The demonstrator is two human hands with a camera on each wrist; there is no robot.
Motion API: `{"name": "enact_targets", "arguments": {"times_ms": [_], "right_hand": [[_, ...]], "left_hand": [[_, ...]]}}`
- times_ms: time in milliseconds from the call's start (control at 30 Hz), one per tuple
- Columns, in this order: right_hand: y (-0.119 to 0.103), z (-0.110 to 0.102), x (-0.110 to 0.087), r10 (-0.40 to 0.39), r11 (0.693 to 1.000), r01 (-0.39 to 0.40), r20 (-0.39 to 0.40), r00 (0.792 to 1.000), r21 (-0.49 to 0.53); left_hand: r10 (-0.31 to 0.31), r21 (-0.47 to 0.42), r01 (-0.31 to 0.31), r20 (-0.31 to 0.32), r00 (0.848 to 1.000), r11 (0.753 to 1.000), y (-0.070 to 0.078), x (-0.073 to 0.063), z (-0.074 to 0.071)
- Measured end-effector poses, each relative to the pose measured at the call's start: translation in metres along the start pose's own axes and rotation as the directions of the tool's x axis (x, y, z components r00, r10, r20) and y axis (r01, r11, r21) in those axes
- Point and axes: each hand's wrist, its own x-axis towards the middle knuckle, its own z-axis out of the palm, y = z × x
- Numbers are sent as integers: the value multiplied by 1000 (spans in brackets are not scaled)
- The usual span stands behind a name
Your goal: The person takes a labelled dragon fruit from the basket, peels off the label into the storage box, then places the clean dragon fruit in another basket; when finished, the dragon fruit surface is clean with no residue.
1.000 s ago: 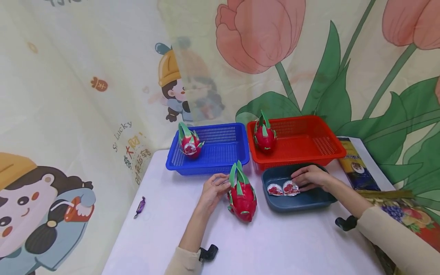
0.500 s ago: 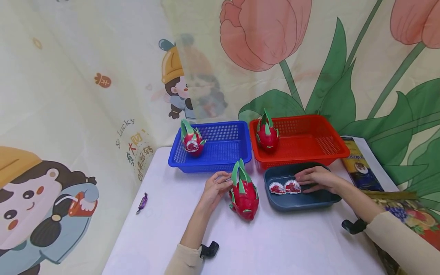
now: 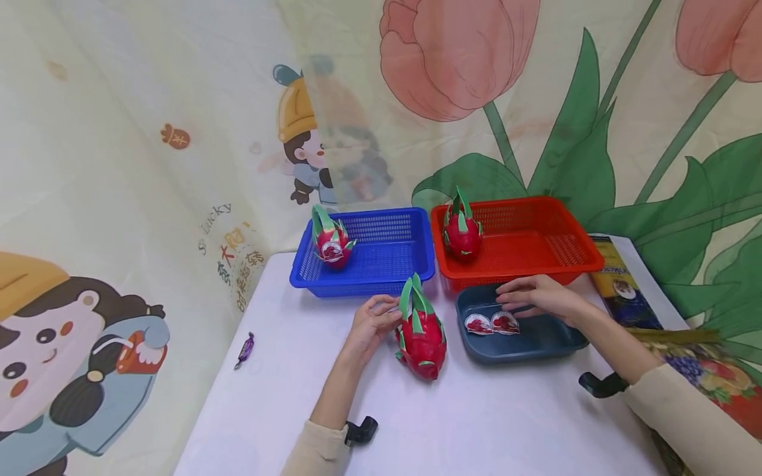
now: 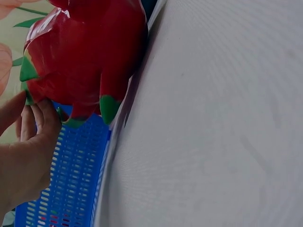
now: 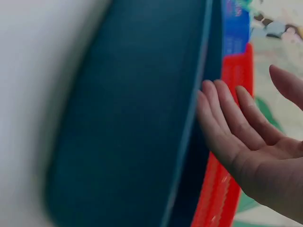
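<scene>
Stickers (image 3: 505, 323) with red print in tray (image 3: 544, 338)

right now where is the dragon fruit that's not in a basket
In the head view, the dragon fruit is on the white table, slightly right of centre, between the left hand and the dark tray, in front of the blue basket.

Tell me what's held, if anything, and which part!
The left hand touches the front dragon fruit on its left side; whether it grips, I can't tell. The right hand holds nothing.
</scene>
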Motion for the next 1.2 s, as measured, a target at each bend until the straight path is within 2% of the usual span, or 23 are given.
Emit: {"name": "enact_targets", "arguments": {"times_ms": [100, 233, 467, 600, 767, 1033, 1200], "right_hand": [[-13, 7, -1, -51, 999, 52, 55, 997, -10], [-34, 24, 8, -103, 995, 101, 102, 989, 28], [-59, 56, 36, -118, 984, 99, 121, 986, 146], [-61, 77, 47, -83, 977, 59, 110, 990, 204], [-59, 97, 54, -25, 974, 2, 95, 995, 228], [-54, 104, 63, 8, 959, -27, 66, 998, 284], [-51, 105, 69, 42, 935, -63, 69, 997, 349]], "left_hand": [[-9, 2, 9, 27, 1000, 1000, -1, 2, 2], [7, -14, -6, 30, 1000, 1000, 1, 4, 4], [10, -21, -9, 30, 1000, 1000, 4, 4, 2], [8, -16, -7, 21, 1000, 1000, 5, 3, 0], [-11, -13, 11, 15, 1000, 1000, 4, 0, -1], [-5, 9, 4, 26, 1000, 1000, 2, -1, -4], [-10, 14, 10, 27, 1000, 1000, 2, -1, -4]]}}
